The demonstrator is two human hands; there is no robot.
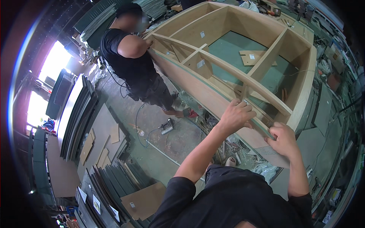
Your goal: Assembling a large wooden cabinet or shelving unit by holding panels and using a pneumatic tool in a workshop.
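Observation:
A large pale wooden frame (262, 90) with several compartments stands in front of me. Along its near side runs a long thin board (197, 95), its upper edge greenish, with a row of parallel grooves near its right end. My left hand (237, 117) is closed over the board's top edge, fingers curled toward the frame. Further right, my right hand (283, 140) grips the same edge close to the grooved end, thumb on the outer face. What the fingertips press on inside is partly hidden.
A co-worker (131, 57) in dark clothes stands at the frame's far left end, a hand on it. A nail gun (166, 126) with a hose lies on the floor. Stacked panels (76, 114) fill the left. Scraps and plastic film (264, 171) lie below the board.

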